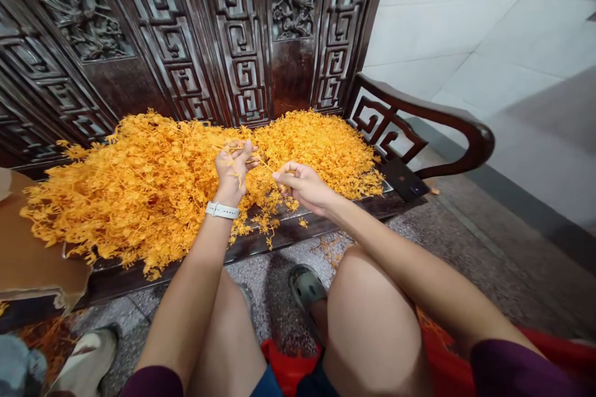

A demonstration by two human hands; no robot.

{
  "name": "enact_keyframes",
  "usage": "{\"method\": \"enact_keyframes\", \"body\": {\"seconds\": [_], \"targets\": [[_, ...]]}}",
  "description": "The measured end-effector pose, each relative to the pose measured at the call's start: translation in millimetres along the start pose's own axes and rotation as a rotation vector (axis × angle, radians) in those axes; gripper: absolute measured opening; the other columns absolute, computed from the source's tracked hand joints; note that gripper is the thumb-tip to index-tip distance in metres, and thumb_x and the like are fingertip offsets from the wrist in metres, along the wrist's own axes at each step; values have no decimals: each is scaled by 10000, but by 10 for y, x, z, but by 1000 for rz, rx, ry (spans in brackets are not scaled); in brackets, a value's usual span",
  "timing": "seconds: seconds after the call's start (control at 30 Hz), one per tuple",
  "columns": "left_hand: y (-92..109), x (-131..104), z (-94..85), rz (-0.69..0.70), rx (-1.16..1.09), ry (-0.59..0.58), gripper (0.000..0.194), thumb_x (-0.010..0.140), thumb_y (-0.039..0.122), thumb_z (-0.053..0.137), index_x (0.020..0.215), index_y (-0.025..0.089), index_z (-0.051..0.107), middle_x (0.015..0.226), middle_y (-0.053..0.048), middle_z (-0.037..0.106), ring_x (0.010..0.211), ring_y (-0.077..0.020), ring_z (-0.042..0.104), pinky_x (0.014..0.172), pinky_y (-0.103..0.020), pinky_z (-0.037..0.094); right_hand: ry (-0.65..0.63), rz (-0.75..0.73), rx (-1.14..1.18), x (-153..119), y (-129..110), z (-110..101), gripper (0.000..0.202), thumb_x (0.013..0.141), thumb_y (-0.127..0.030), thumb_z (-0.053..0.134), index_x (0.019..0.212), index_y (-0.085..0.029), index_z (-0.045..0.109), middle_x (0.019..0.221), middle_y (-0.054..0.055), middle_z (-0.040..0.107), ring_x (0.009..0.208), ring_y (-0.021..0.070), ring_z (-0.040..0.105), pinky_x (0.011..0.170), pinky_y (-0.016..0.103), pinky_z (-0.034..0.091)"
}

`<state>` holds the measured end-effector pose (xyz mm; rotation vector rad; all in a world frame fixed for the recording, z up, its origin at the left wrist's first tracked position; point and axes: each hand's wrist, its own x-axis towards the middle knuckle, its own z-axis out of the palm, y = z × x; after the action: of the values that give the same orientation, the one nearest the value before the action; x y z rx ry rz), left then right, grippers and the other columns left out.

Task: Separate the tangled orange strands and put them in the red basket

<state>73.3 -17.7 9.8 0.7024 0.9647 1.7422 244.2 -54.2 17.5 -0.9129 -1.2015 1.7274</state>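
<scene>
Two heaps of small orange plastic-looking sprigs lie on the dark wooden bench: a large left heap (139, 186) and a right heap (321, 146). My left hand (233, 164), with a pale watch band at the wrist, is closed around several thin orange sprigs (239, 177) over the place where the heaps meet. To its right, my right hand (300, 183) pinches the end of a thin orange stem (264, 164) that stretches between both hands. Whether that stem belongs to the left hand's sprigs I cannot tell.
The bench's carved back (242, 43) rises behind the heaps, and its curved armrest (433, 118) stands at right. A dark phone (404, 178) lies at the seat's right end. A cardboard box (37, 254) is at left. Another person's shoe (88, 360) shows at lower left.
</scene>
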Motion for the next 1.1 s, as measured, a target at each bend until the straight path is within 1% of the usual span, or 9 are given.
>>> {"method": "enact_keyframes", "body": {"seconds": [0.2,0.3,0.4,0.47,0.57,0.7,0.77,0.9,1.1], "targets": [[15,261,-145,107,5,182,392,778,281,925,881,161,565,732,21,701,519,-76,608,491,-197,477,-178,115,-47,-117,40,-9,516,722,-306,940,1090,-204,593,714,-44,667,623,105,599,614,256,413],[58,497,-355,176,-31,318,372,823,177,881,814,168,509,695,51,629,599,-81,620,537,-203,491,-698,265,-222,-316,106,118,597,710,-277,957,1177,-203,594,702,-49,714,637,127,668,634,242,483],[52,636,-545,166,-39,287,366,808,100,864,865,178,511,717,37,651,687,-114,660,559,-203,492,-1292,572,-286,-456,68,221,428,672,-202,970,1018,-153,722,735,-12,745,649,129,692,615,217,514],[14,645,-589,120,-40,250,342,810,142,870,872,179,536,730,17,682,642,-110,638,546,-198,480,-1143,754,177,-451,-49,192,258,726,-190,923,896,-88,758,739,27,737,644,139,686,601,227,537],[-53,568,-522,57,-58,160,321,785,238,897,831,176,586,746,1,693,574,-89,594,523,-196,461,-331,589,984,-304,-259,2,189,857,-255,811,943,-96,757,791,25,720,728,134,673,639,221,573],[-99,396,-314,69,-67,87,416,686,289,954,881,181,603,790,-14,708,592,-93,614,547,-206,480,251,134,858,-91,-318,-214,283,856,-409,792,1024,-214,674,929,66,693,911,184,679,744,279,609],[-110,297,-206,103,-57,80,502,625,312,988,903,186,590,793,-21,711,643,-120,657,556,-214,498,288,143,605,-81,-245,-195,303,871,-439,758,1003,-188,653,912,73,659,820,167,641,684,268,564],[-154,90,-5,163,-28,69,568,558,375,1017,819,196,544,748,-21,710,627,-146,689,556,-247,542,3,204,217,-174,-99,62,287,835,-351,842,975,-191,648,850,10,644,659,101,543,598,244,420],[-247,-105,198,161,106,-19,501,632,411,980,793,195,558,654,9,681,504,-133,653,491,-253,532,-1,138,219,-121,31,266,424,743,-449,920,868,-214,590,759,-23,622,625,101,510,595,273,369]]}}
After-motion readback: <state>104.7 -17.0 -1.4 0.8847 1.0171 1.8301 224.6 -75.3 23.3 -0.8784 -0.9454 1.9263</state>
